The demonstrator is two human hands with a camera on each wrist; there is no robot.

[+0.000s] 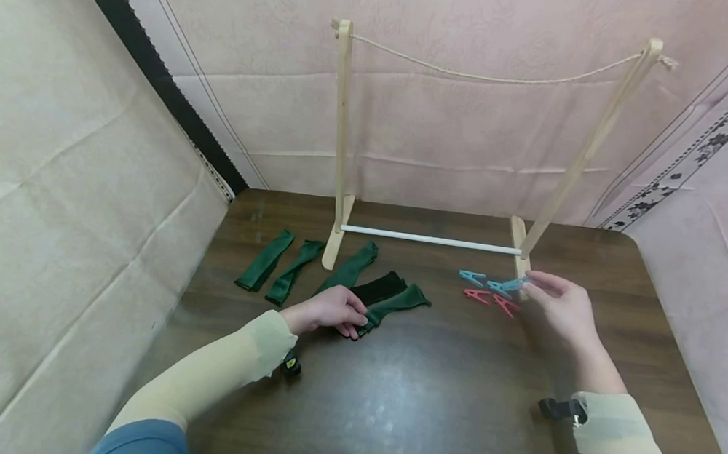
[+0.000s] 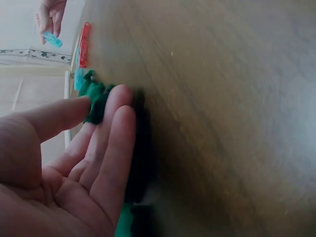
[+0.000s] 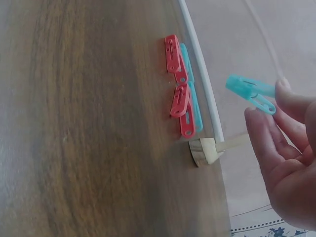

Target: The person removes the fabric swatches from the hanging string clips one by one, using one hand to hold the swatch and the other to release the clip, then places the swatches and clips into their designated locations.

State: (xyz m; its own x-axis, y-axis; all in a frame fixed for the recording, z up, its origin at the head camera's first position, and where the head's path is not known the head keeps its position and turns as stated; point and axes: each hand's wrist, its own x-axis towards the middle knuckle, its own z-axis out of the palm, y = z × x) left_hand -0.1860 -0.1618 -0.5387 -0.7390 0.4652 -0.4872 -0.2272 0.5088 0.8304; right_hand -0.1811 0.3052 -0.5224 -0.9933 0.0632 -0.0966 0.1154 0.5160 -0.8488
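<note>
My left hand (image 1: 332, 309) pinches the near end of a green cloth strip (image 1: 401, 301) between thumb and fingers. The left wrist view shows the bunched green cloth (image 2: 93, 98) at the thumb tip. A black cloth piece (image 1: 379, 288) lies beside this strip, partly covered by the hand. My right hand (image 1: 563, 312) pinches a light blue clothespin (image 3: 252, 92) by one end, above the table. Just left of that hand lie two blue clothespins (image 1: 470, 276) and two red clothespins (image 1: 477, 296), close together.
Three more green cloth strips (image 1: 265, 260) lie at the left on the brown wooden table (image 1: 386, 404). Behind stands a wooden frame (image 1: 341, 122) with a white bottom bar (image 1: 428, 240) and a sagging rope (image 1: 464, 75) along its top. Pale fabric walls (image 1: 81, 156) surround the table.
</note>
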